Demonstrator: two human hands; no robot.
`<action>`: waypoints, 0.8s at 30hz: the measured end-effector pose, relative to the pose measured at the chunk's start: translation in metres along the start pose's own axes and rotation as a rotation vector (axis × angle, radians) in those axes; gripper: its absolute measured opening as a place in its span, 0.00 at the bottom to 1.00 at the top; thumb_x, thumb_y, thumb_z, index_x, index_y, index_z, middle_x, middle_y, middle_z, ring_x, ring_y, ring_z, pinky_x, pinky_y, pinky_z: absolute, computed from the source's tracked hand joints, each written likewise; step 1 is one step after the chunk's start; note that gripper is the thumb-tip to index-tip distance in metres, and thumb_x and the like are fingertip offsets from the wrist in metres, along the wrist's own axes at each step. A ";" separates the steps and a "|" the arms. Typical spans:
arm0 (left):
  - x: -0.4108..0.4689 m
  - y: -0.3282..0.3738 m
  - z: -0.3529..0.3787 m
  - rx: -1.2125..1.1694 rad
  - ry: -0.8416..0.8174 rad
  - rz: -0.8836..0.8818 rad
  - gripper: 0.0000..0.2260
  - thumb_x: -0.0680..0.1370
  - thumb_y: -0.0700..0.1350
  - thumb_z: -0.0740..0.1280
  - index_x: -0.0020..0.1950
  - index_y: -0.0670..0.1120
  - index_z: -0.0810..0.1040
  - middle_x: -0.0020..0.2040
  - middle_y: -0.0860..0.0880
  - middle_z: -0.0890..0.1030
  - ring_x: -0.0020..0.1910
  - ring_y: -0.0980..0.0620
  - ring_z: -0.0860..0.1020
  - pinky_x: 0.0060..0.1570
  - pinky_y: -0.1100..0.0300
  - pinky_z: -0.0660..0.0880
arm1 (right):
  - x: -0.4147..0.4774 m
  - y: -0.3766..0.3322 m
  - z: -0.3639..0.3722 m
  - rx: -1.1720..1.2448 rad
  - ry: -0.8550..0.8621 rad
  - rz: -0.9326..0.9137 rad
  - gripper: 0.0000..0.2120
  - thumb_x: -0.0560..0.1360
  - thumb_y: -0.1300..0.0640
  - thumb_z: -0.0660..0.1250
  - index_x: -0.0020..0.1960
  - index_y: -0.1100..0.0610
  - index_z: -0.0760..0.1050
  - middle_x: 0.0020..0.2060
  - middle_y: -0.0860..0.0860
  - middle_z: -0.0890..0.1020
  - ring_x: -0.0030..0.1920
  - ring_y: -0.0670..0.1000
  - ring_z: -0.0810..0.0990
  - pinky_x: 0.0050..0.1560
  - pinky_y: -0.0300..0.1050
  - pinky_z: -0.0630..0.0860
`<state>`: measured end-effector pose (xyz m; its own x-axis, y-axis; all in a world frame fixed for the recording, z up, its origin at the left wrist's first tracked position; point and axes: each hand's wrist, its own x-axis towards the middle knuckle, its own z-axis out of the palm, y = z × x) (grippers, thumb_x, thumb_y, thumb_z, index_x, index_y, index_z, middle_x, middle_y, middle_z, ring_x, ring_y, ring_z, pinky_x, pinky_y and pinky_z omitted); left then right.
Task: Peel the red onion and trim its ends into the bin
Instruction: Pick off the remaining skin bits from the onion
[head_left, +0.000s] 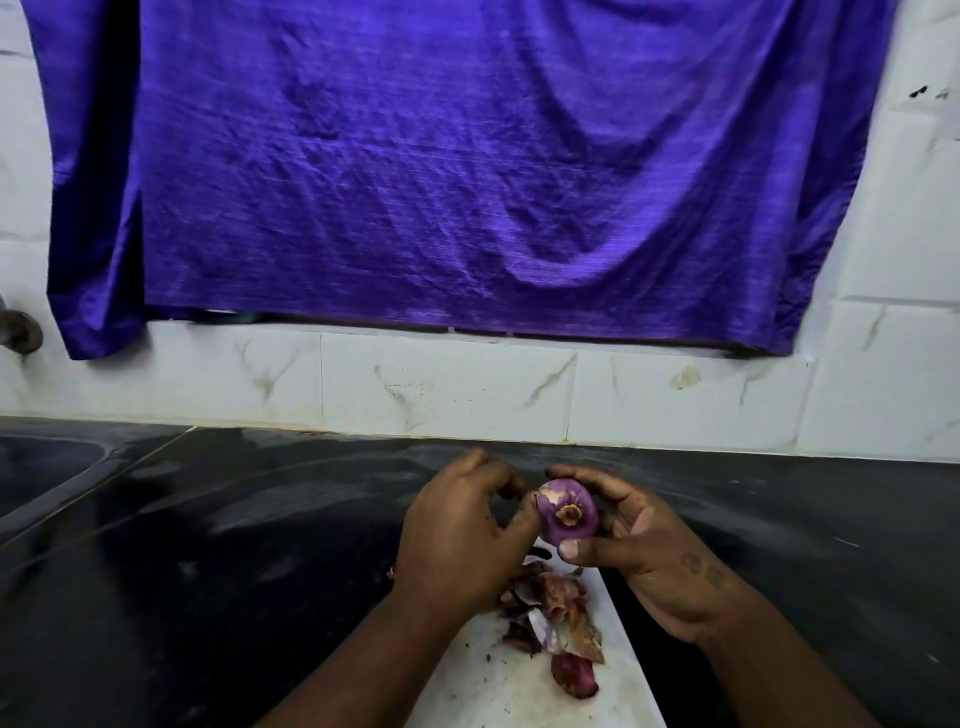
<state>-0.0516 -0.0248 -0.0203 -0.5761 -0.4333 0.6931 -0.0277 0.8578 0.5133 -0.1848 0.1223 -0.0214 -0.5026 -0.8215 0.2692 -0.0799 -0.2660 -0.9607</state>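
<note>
A red onion (567, 512), mostly bare and glossy purple, is held up over the counter with its brown root end facing me. My right hand (649, 551) cups it from the right, thumb under it and fingers over the top. My left hand (462, 535) pinches a bit of skin at the onion's left edge. Below both hands lies a heap of dry onion skins (556, 618) on a white board (519, 686). No bin or knife shows.
The black stone counter (208, 545) stretches left and right of the board. A white marble-tiled wall (447, 384) rises behind it, with a large purple cloth (441, 166) hanging over it. A grey tap fitting (18, 330) juts out at the far left.
</note>
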 end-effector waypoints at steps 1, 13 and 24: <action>-0.001 0.001 0.000 -0.014 0.002 -0.001 0.06 0.78 0.57 0.69 0.45 0.56 0.81 0.44 0.59 0.77 0.40 0.61 0.75 0.35 0.66 0.65 | 0.000 0.000 0.000 0.002 0.000 0.001 0.32 0.64 0.77 0.75 0.64 0.55 0.81 0.60 0.57 0.85 0.61 0.58 0.84 0.54 0.46 0.82; 0.000 0.000 0.000 -0.001 -0.022 -0.045 0.07 0.76 0.57 0.68 0.45 0.56 0.81 0.45 0.59 0.77 0.40 0.60 0.76 0.36 0.62 0.68 | -0.001 -0.001 0.001 -0.036 -0.021 -0.017 0.32 0.64 0.78 0.76 0.63 0.55 0.81 0.60 0.58 0.85 0.60 0.59 0.84 0.55 0.48 0.83; 0.000 0.003 -0.001 0.025 -0.034 -0.065 0.10 0.74 0.60 0.70 0.42 0.55 0.79 0.43 0.56 0.76 0.40 0.59 0.75 0.34 0.62 0.68 | -0.001 0.001 0.002 -0.096 -0.041 -0.037 0.32 0.65 0.77 0.76 0.63 0.54 0.81 0.61 0.57 0.85 0.60 0.59 0.84 0.57 0.50 0.82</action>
<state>-0.0511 -0.0225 -0.0187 -0.6001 -0.4792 0.6405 -0.0864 0.8348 0.5437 -0.1825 0.1220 -0.0221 -0.4626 -0.8323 0.3054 -0.1811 -0.2485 -0.9515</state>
